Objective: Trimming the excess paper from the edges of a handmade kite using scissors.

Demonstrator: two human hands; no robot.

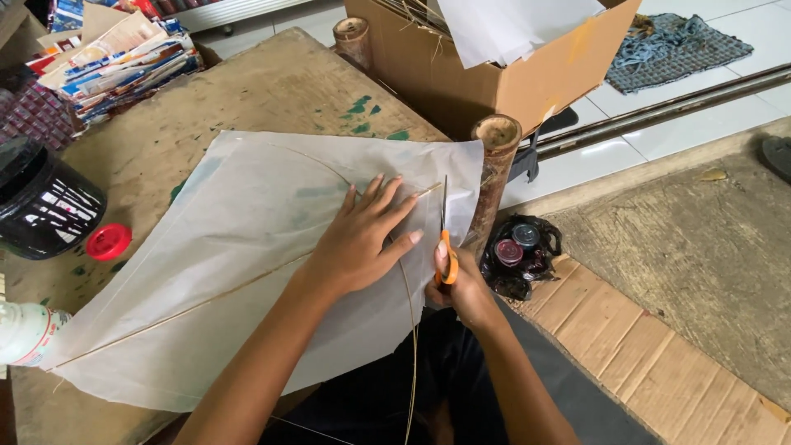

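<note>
A large sheet of thin white paper (247,247) lies over a worn wooden table (272,91), with thin bamboo sticks (198,305) forming a kite frame under it. My left hand (362,235) presses flat on the paper, fingers spread, near the sheet's right edge. My right hand (461,284) grips orange-handled scissors (445,239), whose blades point away from me and cut along the paper's right side, just right of my left fingertips.
A black jar (41,206) and its red lid (108,241) sit at the table's left, a white bottle (25,334) below them. Stacked papers (115,58) lie far left. A cardboard box (494,58), bamboo posts (494,165) and small jars in a black bag (519,247) stand right.
</note>
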